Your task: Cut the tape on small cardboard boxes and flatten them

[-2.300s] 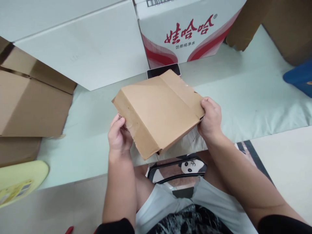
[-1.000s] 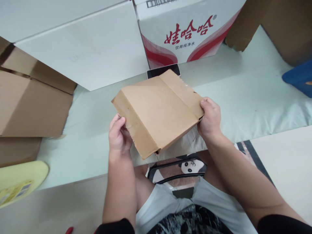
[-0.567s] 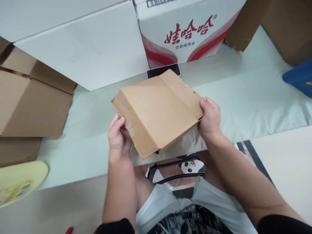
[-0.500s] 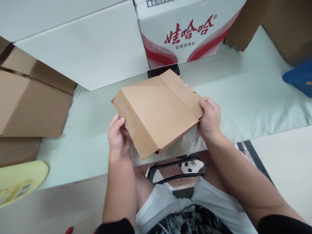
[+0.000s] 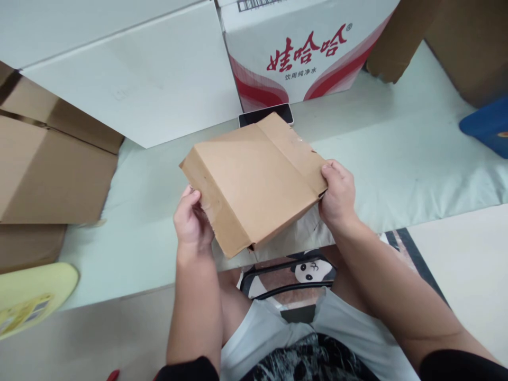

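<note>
A small brown cardboard box (image 5: 250, 180) is held tilted between both hands, over the front part of the cloth-covered table. Its end flaps stick outward, and the left flap has a torn, rough edge. My left hand (image 5: 192, 219) grips that left flap, thumb on top and the other fingers behind it. My right hand (image 5: 339, 193) is closed on the right flap near its lower corner, with the thumb on the upper face. Beyond the box lies a dark-screened phone (image 5: 270, 113), partly covered by it. What the box contains, if anything, is hidden.
A white carton (image 5: 130, 79) and a carton with red lettering (image 5: 293, 58) line the back of the pale green cloth (image 5: 397, 159). Brown cartons (image 5: 55, 169) stand at left. A yellow container (image 5: 39, 296) is at front left, a blue object (image 5: 488, 127) at right.
Both hands have shifted slightly left with the box, whose left flap is bent down a little more. Both grips stay the same.
</note>
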Available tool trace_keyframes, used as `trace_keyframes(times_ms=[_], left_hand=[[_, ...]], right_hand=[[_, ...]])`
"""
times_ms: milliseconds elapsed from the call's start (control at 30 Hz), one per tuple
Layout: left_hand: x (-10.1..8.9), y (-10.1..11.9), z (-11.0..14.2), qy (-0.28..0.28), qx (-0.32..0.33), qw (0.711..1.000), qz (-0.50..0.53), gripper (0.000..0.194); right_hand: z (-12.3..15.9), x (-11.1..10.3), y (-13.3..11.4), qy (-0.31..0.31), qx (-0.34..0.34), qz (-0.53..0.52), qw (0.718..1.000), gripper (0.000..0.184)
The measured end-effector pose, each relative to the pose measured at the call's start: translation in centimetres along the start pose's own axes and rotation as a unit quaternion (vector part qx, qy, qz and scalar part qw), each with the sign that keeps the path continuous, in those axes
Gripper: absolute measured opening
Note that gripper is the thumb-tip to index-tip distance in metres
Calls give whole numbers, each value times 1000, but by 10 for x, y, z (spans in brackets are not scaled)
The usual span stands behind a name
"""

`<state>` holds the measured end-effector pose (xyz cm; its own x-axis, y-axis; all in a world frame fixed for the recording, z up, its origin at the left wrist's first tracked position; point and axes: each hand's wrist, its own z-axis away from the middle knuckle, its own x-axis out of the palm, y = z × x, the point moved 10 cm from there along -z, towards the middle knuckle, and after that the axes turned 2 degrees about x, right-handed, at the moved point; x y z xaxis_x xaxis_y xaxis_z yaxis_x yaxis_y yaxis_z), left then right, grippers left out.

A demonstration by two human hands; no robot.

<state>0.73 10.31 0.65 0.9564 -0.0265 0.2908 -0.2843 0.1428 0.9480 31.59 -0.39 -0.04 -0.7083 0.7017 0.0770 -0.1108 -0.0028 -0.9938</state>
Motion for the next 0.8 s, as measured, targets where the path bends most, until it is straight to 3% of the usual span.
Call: trace_keyframes(times_ms=[233, 800], left_hand=[[-2, -1, 1, 42, -8, 999, 23, 36], [-3, -1, 2, 60, -4, 998, 34, 34]], right_hand=[[2, 2, 1, -10, -1, 11, 1000, 28], [4, 4, 4, -27, 0, 25, 999, 29]])
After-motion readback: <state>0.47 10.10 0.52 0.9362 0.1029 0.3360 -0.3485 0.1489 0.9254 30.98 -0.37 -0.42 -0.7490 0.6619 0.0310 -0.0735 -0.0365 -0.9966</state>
